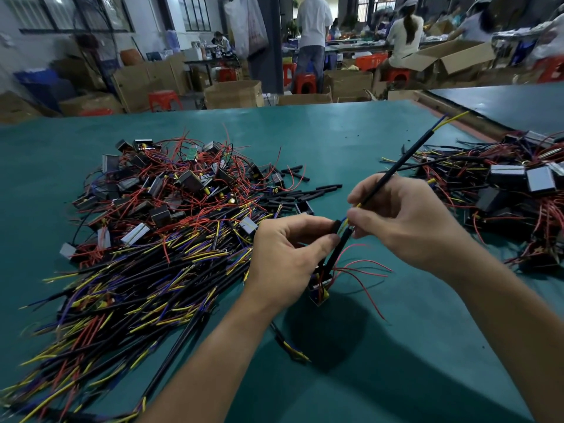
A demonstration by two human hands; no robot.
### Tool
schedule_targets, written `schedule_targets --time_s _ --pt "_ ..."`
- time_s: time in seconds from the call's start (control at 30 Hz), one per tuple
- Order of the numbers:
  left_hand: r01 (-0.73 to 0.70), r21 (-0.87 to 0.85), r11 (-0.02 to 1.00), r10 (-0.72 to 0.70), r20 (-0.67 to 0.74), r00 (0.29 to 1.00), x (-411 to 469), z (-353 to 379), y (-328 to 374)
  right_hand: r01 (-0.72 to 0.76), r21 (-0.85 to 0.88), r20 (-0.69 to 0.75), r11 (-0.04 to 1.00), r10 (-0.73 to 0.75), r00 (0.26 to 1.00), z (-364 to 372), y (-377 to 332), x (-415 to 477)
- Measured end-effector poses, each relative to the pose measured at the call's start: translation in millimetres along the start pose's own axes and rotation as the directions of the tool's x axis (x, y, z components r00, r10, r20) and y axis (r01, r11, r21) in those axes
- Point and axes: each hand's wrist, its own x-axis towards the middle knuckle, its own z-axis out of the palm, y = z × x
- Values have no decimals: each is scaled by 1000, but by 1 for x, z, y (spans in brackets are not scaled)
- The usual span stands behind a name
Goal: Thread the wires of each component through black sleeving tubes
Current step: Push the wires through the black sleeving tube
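My left hand (287, 254) pinches a short black sleeving tube (337, 226) above a small component (320, 288) that hangs below it with loose red wires (363, 270) spreading right. My right hand (406, 221) pinches the yellow and blue wires at the tube's mouth. A long black sleeved cable (406, 158) runs up and right from my right hand, with yellow and blue wire ends (451, 119) at its far tip.
A big pile of components and sleeved wires (152, 233) covers the green table (335, 132) on the left, with loose black tubes (299, 190) beside it. Another pile (503, 190) lies at the right. People, boxes and red stools stand beyond the table.
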Motion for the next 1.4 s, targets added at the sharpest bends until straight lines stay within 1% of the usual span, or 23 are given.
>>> schedule_targets --time_s 0.17,0.27,0.33,0.43,0.57,0.73,0.87,1.0,1.07,1.17,1.27,1.33,1.4 --pt "54 -144 988 -62 -56 996 2 0 -2 55 -40 26 998 -54 998 0 1 0" --pt "79 -168 982 -82 -5 997 3 -1 -2 72 -44 37 996 -70 997 -2 1 0" --pt "121 -189 974 -115 43 992 3 -3 -3 87 -46 41 995 -85 996 -2 1 -1" --pt "169 -176 970 -152 110 982 2 -3 -1 102 -57 54 993 -99 994 -1 1 -2" --pt "136 -183 974 -128 53 990 1 -1 1 113 -61 123 992 -105 987 -1 0 -4" --pt "120 -167 979 -116 33 993 0 0 2 126 -20 99 992 -123 987 0 1 -3" --pt "115 -189 975 -122 -29 992 2 0 2 137 -43 121 990 -131 984 4 5 -1" --pt "143 -271 952 -165 -59 985 3 0 5 34 38 154 999 -40 987 12 11 0" --pt "164 -274 948 -191 -72 979 4 -2 5 47 38 158 998 -52 986 12 14 1" --pt "229 -207 951 -245 -53 968 5 -6 2 76 22 117 997 -78 990 8 15 2" --pt "262 -113 958 -265 -7 964 4 -7 1 51 8 72 999 -52 996 5 17 4" --pt "242 11 970 -242 -19 970 4 -7 -3 41 3 12 999 -41 999 4 18 6" --pt "206 205 957 -202 -45 978 3 -7 -9 47 11 -87 999 -46 995 3 18 7"
